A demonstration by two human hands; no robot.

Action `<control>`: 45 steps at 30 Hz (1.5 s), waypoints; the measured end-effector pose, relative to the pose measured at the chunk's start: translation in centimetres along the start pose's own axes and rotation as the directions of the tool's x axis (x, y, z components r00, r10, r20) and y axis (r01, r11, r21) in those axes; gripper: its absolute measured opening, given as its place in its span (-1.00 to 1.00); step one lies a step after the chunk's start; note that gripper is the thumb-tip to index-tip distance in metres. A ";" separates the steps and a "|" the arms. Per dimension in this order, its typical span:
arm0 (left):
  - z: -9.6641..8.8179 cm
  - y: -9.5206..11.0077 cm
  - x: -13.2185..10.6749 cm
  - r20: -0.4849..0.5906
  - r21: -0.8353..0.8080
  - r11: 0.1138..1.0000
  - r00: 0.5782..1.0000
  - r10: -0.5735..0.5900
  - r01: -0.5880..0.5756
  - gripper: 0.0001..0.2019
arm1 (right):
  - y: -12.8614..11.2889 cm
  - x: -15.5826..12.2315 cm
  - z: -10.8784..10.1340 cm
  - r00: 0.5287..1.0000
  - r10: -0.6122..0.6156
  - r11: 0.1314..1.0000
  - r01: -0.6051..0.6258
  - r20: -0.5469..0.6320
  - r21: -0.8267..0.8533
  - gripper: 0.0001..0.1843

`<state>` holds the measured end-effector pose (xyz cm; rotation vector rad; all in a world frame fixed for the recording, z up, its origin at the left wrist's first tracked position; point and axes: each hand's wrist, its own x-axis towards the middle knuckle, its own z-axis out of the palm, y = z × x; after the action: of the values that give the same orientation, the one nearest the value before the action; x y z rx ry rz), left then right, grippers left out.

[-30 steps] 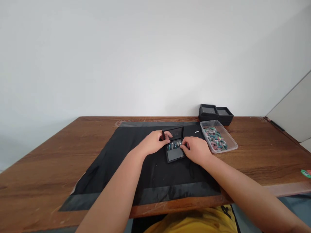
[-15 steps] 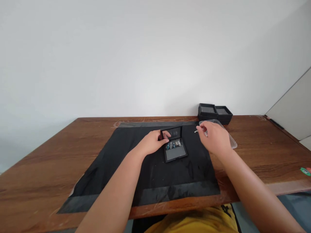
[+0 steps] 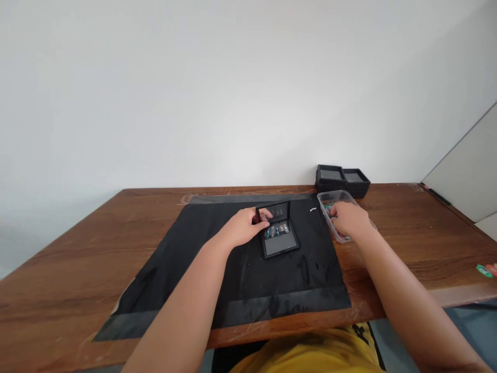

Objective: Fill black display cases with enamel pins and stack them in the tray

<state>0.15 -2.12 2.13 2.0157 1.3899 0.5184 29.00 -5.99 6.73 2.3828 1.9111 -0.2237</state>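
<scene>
A small black case (image 3: 281, 244) lies with its lid up on the black mat. My left hand (image 3: 244, 226) grips the case's lid at its left side, thumb in front and fingers behind. Inside the case, a row of small shiny pieces (image 3: 277, 230), some blue-green, lies along the hinge side, above a plain grey panel. My right hand (image 3: 348, 220) reaches into a clear plastic tub (image 3: 337, 195) at the mat's right edge. Its fingers are bent together among small coloured pieces (image 3: 328, 207); what they pinch, if anything, is hidden.
Two stacks of black cases (image 3: 344, 181) stand against the wall behind the tub. A black mat (image 3: 186, 269) covers the middle of the wooden table (image 3: 419, 233). A white scrap (image 3: 312, 210) lies by the tub. Green and red items (image 3: 485, 270) rest at the right edge.
My right hand has moved from above the mat's right edge to the right and down into the tub. My left hand and the open case have stayed put.
</scene>
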 end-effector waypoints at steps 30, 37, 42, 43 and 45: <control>0.3 -0.5 0.2 -0.004 0.002 0.998 0.998 0.057 -0.057 -0.70 | -7.2 -3.8 4.5 0.771 -0.577 0.476 0.585 -0.269 0.657 -0.90; 0.2 -0.3 0.2 -0.007 0.008 0.998 0.998 0.055 -0.055 -0.72 | -7.2 -3.1 4.8 0.764 -0.599 0.578 0.620 -0.240 0.530 -0.80; 0.2 -0.3 0.2 -0.002 0.005 0.998 0.998 0.058 -0.058 -0.73 | -7.0 -3.0 4.7 0.733 -0.635 0.591 0.664 -0.244 0.459 -0.77; 0.2 -0.3 0.1 -0.004 0.003 0.998 0.998 0.055 -0.055 -0.73 | -7.0 -3.0 4.7 0.725 -0.642 0.585 0.673 -0.248 0.453 -0.75; 0.2 -0.3 0.1 -0.004 0.000 0.999 0.999 0.049 -0.049 -0.72 | -7.0 -3.1 4.8 0.711 -0.655 0.574 0.688 -0.255 0.443 -0.73</control>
<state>0.15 -1.98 1.77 2.0542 1.3462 0.5437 21.17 -8.12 2.67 1.7078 3.0407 -0.8041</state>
